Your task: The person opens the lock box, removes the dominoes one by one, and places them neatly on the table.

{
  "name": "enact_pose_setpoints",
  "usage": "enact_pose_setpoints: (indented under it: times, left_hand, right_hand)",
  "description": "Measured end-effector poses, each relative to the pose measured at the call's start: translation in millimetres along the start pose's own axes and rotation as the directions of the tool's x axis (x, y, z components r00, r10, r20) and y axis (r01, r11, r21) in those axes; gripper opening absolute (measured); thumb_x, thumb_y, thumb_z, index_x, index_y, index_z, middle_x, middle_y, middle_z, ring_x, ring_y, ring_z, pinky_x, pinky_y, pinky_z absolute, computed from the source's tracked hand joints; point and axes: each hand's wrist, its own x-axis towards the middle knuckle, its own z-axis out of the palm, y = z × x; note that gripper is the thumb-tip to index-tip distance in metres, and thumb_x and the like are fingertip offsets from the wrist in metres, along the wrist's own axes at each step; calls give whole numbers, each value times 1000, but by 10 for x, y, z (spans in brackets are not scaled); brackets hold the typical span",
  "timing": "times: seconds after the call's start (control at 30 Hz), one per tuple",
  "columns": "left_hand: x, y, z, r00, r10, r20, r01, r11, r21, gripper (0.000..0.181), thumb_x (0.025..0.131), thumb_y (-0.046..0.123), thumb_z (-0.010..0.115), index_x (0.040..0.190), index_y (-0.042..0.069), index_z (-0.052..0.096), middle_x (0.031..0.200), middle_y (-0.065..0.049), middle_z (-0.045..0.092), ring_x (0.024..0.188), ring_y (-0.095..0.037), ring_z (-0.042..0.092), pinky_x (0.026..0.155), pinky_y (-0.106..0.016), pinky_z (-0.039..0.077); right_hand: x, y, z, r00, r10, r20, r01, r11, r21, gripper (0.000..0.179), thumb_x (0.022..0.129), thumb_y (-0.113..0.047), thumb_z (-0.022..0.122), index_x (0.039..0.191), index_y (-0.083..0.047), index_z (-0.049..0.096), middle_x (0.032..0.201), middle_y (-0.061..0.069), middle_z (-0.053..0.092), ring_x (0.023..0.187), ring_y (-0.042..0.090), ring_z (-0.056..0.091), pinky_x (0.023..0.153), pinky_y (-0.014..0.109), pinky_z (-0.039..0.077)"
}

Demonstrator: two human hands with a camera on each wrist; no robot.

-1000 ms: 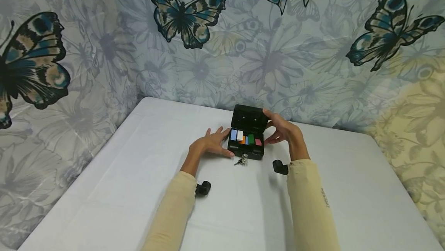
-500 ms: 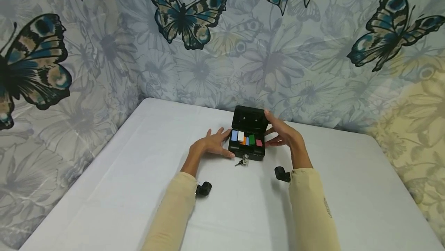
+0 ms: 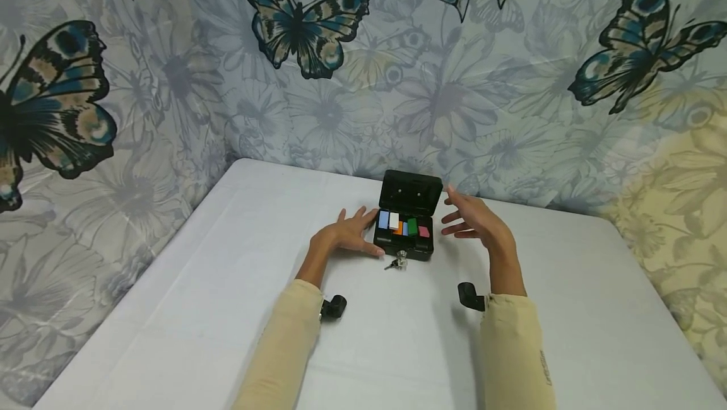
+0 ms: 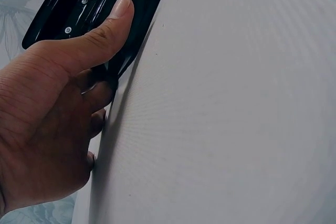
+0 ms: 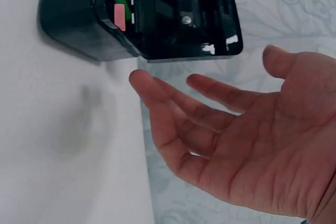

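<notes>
A small black cash box (image 3: 420, 247) stands on the white table with its lid (image 3: 410, 193) raised at the back. Keys (image 3: 394, 264) hang from the lock on its front. Inside lie several small coloured blocks: a green block (image 3: 412, 227), a white block (image 3: 394, 221) and a pink block (image 3: 423, 231) among them. My left hand (image 3: 344, 234) rests at the box's left side, fingers spread, its thumb (image 4: 113, 24) against the front near the corner. Right of the box, my right hand (image 3: 476, 219) hovers apart from it, fingers loosely bent, palm toward the box, holding nothing.
The white table (image 3: 227, 284) meets walls hung with butterfly-patterned fabric (image 3: 301, 101) at the back and left. The raised lid is close to the back edge. Each wrist carries a black camera; the right camera (image 3: 470, 296) sits at the sleeve cuff.
My right hand has let go of the lid's right edge and moved away to the right and slightly back toward me. The lid stays up. My left hand has not moved.
</notes>
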Motion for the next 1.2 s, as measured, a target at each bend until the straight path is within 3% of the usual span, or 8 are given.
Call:
enact_pose_setpoints:
  times: [0.27, 0.63, 0.83, 0.97, 1.2]
  left_hand:
    - [22, -8, 18, 1000, 1, -5, -1, 1000, -1, 106, 71, 64, 64, 149, 23, 4, 154, -10, 3, 140, -20, 8, 110, -45, -9]
    - [26, -11, 22, 1000, 5, -11, -5, 1000, -13, 106, 72, 63, 64, 149, 22, 4, 153, -11, 2, 140, -22, 11, 110, -45, -9]
    - [27, -3, 28, 1000, 8, -1, -9, 1000, -16, 107, 71, 63, 64, 149, 23, 4, 154, -10, 2, 140, -20, 7, 110, -45, -10]
    - [42, -3, 22, 1000, 9, -12, -9, 1000, -25, 106, 71, 63, 65, 149, 24, 4, 154, -9, 3, 140, -19, 7, 110, -43, -10]
    - [24, -32, 14, 1000, 22, -11, -22, 999, -24, 106, 72, 61, 65, 149, 21, 4, 153, -9, 6, 140, -19, 2, 110, -46, -9]
  right_hand:
    - [-76, 66, -25, 999, -36, -17, 35, 999, -13, 81, 85, -69, 33, 139, -9, 33, 129, 25, 48, 106, 37, 57, 96, 48, 40]
    - [-41, 87, -44, 994, -104, -24, 103, 994, -43, 74, 85, -68, 36, 133, -12, 41, 126, 22, 52, 103, 36, 59, 93, 47, 42]
    - [22, 179, -16, 988, -149, -30, 148, 988, -49, 54, 95, -50, 35, 130, -10, 46, 124, 22, 53, 103, 35, 60, 90, 47, 45]
    - [56, 164, -26, 976, -211, -60, 207, 976, -63, 56, 95, -49, 37, 129, -6, 48, 121, 22, 55, 101, 36, 60, 88, 47, 46]
    - [49, 57, -11, 967, -245, -70, 241, 968, -68, 54, 95, -46, 40, 126, -3, 50, 118, 22, 57, 100, 34, 61, 90, 48, 44]
